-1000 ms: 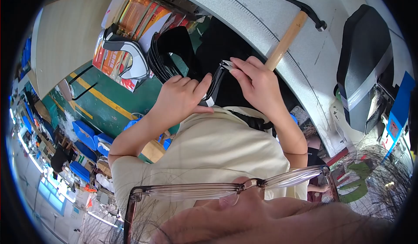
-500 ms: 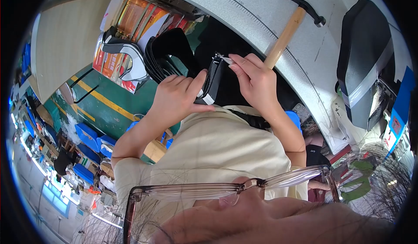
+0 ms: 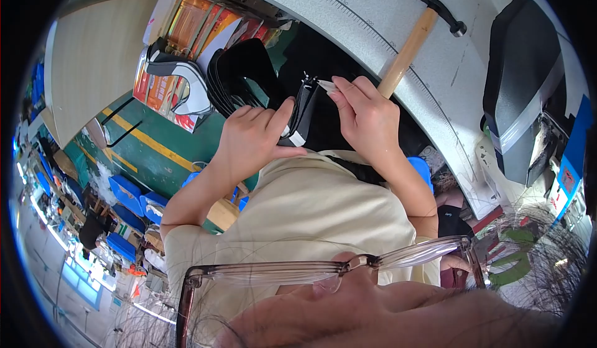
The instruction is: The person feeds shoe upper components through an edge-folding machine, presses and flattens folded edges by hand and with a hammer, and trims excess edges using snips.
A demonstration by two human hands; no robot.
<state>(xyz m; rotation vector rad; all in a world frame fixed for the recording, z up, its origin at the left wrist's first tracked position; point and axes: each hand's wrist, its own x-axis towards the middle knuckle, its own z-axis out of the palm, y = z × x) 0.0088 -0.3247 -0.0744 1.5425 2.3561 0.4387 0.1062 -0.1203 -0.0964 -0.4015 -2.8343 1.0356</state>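
In the head view, my left hand (image 3: 254, 130) is closed around a folded black strip-like piece (image 3: 305, 109) with a pale lower end, its thumb and index finger spread along it. Small white frayed bits show at the upper tip of that piece. My right hand (image 3: 367, 109) pinches a small pale pointed piece (image 3: 326, 86) between thumb and fingertips. Its point faces the frayed tip and lies very close to it; whether they touch I cannot tell. What exactly the pale piece is stays unclear. Beside my left hand stands a stack of curved black pieces (image 3: 239, 68).
A hammer (image 3: 407, 53) with a wooden handle lies on the grey table (image 3: 348, 22) printed with a ruler scale. Farther right is a black bundle (image 3: 521, 87) bound with clear tape. Orange-red packages (image 3: 193, 25) and a wooden board (image 3: 99, 62) are at left.
My right hand has shifted slightly right, drawing the pale pointed piece a little back from the black piece's tip. My left hand keeps its hold almost unmoved.
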